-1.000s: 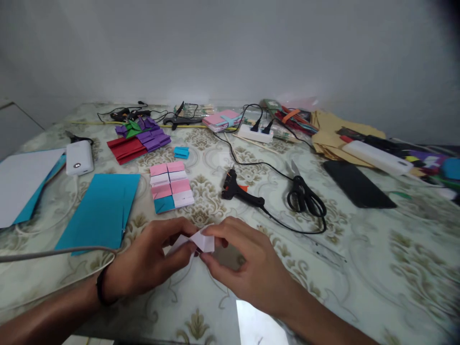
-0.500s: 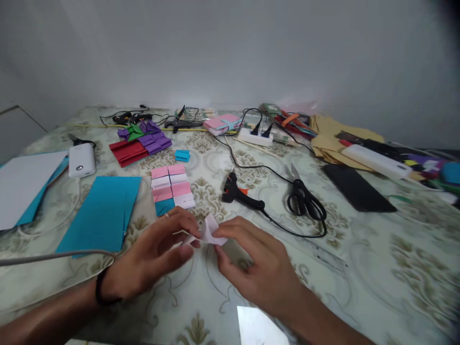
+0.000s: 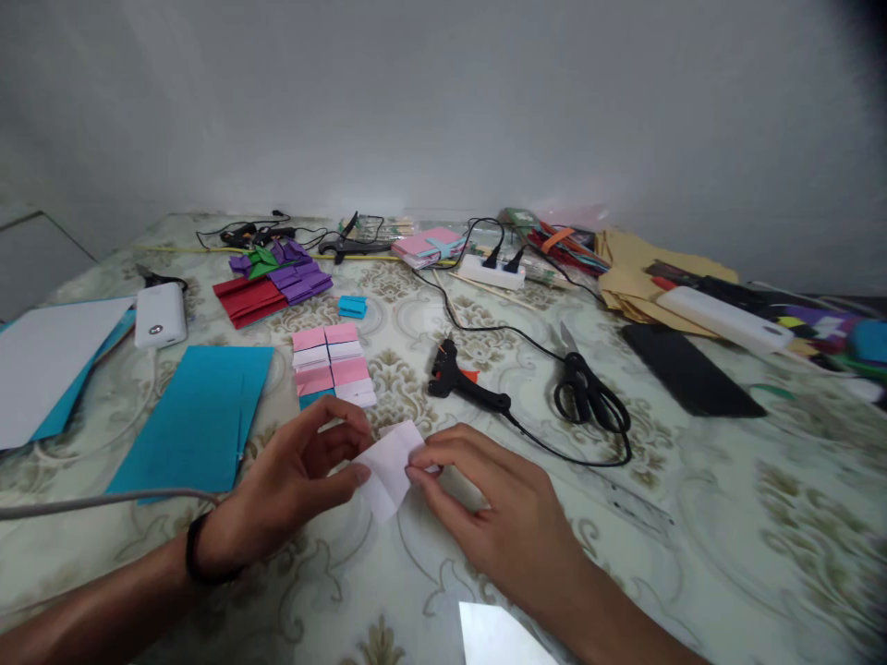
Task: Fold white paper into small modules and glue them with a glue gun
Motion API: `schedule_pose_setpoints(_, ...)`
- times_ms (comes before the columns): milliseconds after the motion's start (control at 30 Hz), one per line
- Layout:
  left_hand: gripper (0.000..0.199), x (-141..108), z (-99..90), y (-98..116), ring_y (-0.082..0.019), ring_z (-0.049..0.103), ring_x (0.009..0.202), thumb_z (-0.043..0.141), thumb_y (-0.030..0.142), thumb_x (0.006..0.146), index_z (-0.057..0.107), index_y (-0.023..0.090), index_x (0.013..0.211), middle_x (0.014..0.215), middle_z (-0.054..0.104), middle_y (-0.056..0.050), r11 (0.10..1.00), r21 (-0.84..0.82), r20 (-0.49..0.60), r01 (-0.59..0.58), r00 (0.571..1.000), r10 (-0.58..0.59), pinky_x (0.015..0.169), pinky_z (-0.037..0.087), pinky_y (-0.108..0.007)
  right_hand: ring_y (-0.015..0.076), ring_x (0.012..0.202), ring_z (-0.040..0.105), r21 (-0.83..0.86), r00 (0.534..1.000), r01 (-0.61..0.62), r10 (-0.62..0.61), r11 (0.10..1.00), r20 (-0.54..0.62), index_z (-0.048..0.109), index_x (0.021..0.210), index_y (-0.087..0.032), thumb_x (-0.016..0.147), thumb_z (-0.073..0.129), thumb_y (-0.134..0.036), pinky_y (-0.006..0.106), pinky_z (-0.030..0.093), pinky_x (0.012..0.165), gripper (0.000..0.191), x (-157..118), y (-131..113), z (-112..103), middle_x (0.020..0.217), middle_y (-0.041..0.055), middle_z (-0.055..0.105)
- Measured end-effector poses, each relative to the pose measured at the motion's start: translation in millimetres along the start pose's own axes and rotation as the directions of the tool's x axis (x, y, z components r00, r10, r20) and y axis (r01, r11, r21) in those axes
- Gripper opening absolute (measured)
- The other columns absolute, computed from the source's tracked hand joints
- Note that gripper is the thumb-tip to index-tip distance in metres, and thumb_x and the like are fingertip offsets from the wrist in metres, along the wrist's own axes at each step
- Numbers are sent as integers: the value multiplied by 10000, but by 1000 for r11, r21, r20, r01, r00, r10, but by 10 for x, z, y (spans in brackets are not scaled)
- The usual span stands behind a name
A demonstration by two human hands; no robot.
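Well, between both hands, a pale paper (with creases).

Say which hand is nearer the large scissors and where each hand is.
Right. The right hand is left of the scissors and nearer the camera; the left hand is farther left.

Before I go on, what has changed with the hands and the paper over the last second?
The small pale paper has gone from bunched folds to a more opened, flatter face. The right hand still pinches it; the left hand has opened, its thumb at the paper's left edge. The glue gun, scissors and blue sheets stayed put.
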State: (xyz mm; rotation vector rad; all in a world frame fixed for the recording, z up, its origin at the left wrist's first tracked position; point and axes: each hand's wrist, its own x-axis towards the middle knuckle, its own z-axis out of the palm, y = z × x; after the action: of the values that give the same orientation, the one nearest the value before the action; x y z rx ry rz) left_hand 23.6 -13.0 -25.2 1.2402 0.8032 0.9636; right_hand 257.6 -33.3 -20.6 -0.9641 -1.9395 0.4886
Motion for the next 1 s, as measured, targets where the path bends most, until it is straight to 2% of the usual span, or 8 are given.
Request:
schedule_pose_setpoints(133,166,-42,16,11,-168,665,1001,786,197,960,707,248,1097,1056,673,-26,992,113,66,-64,996,57,924,555,-282,182,860,721,3,996,-73,73,997,53,656,991,-219,978,583,-76,306,608,777,161,15,-21,-16,933,40,711)
schedule_pose_setpoints(233,311,-77,32,11,-182,660,1046,817,227,939,720,301,1225,1125,705,-26,978,202,105,-57,994,36,948,547,-292,183,879,721,7,992,-108,108,994,62,656,1030,-227,976,591,-85,316,607,791,165,16,-38,-19,965,39,708)
schedule_pose_setpoints(300,367,-89,38,5,-184,653,1064,837,245,921,723,330,1260,1135,712,-14,958,282,95,-53,995,27,958,533,-287,183,908,724,27,990,-128,126,991,62,659,1057,-234,971,608,-92,317,613,818,173,12,-49,-13,993,37,711)
schedule_pose_setpoints(500,316,-89,45,-11,-216,695,1166,792,229,947,733,350,1233,1235,758,-2,900,430,27,-76,997,72,1036,517,-329,165,939,729,126,982,-179,170,976,76,660,1075,-253,940,666,-100,276,627,814,204,-17,-106,21,1053,23,703)
schedule_pose_setpoints(633,276,-121,45,-23,-225,725,1083,771,244,966,741,333,1225,1199,786,-14,815,568,8,-113,991,132,957,545,-338,165,952,724,142,981,-191,183,971,62,664,1085,-255,934,673,-87,283,630,825,225,-35,-118,36,1061,24,699)
schedule_pose_setpoints(733,237,-144,31,-32,-232,729,1060,769,284,979,744,326,1211,1179,793,-22,810,574,0,-119,989,145,919,560,-338,164,956,722,156,982,-188,181,970,53,666,1078,-255,932,676,-84,282,626,817,225,-37,-108,43,1058,22,697)
schedule_pose_setpoints(900,270,-119,26,6,-240,716,1165,797,286,960,746,333,1221,1229,785,-16,837,536,26,-107,994,110,1047,534,-356,162,896,707,147,984,-176,175,973,19,676,1056,-256,933,702,-112,281,614,779,191,-28,-99,45,1026,17,700)
schedule_pose_setpoints(1000,327,-97,44,25,-221,714,1140,819,271,934,731,338,1242,1226,773,-12,856,505,45,-111,994,102,1028,536,-329,152,851,701,150,981,-192,193,970,9,687,1042,-250,940,698,-121,264,606,742,164,-23,-107,45,1020,18,702)
